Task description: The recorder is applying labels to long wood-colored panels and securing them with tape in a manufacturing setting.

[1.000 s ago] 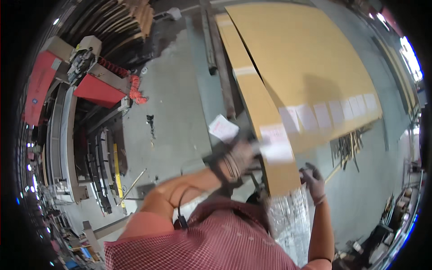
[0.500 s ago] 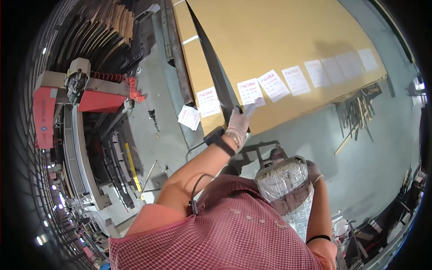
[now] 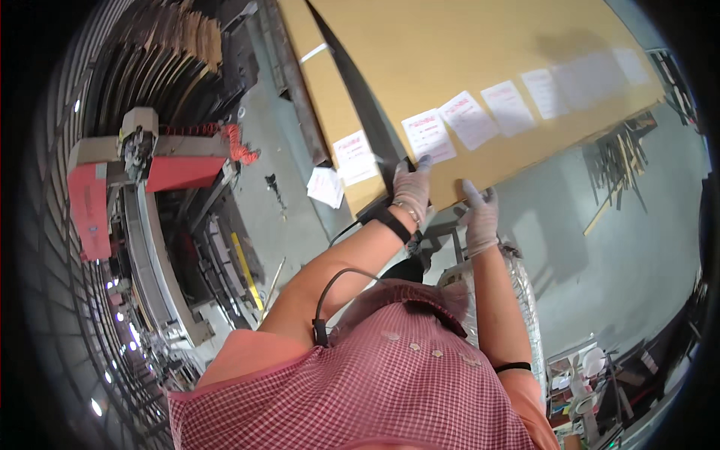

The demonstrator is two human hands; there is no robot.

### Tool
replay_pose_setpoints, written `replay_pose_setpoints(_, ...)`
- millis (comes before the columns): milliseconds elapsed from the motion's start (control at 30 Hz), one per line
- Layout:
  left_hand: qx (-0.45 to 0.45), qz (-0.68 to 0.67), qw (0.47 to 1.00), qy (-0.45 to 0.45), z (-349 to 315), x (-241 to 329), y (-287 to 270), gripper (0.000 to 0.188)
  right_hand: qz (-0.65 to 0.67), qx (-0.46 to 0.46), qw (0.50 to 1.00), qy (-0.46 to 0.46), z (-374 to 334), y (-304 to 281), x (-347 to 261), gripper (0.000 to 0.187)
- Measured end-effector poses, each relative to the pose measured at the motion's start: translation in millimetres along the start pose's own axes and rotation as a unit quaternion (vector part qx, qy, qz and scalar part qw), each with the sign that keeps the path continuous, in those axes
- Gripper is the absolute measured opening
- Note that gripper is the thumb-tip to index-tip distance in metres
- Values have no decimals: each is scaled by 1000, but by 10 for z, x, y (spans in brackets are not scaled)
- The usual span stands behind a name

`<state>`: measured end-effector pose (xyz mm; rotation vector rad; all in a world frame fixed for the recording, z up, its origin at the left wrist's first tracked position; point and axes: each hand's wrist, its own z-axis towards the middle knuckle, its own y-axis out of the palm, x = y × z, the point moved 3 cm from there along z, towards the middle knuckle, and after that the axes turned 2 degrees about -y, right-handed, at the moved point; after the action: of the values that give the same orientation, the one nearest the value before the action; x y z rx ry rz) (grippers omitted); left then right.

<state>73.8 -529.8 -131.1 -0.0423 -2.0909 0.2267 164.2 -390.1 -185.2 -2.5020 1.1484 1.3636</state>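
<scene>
Two flat tan cardboard panels (image 3: 525, 37), at least seven papers (image 3: 428, 136)
Right hand (image 3: 481, 217) spread, left hand (image 3: 412, 189) curled at edge (grip unclear)

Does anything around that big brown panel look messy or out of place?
Two things, mildly. In the row of white sheets on the brown panel, the second sheet from the left looks more slanted than its neighbours. Beyond the panel's near edge, thin strips lie jumbled at differing angles, though that may be normal here.
</scene>
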Motion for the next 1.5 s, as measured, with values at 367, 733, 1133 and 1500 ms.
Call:
replay_pose_setpoints(367,-63,-183,960,-200,-604,-1210,293,54,-55,30,993,97,-749,-544,-372,74)
replay_pose_setpoints(733,-179,-196,958,-111,-807,-1170,299,70,-513,-244,822,-39,-384,-571,-913,59)
replay_pose_setpoints(1133,-92,-54,993,-46,-1383,-399,-388,52,-538,-355,759,-85,-728,-412,-1724,73)
replay_pose_setpoints(1500,-491,-56,867,56,-1423,159,-374,25,-518,-590,616,-63,-912,100,-1908,45)
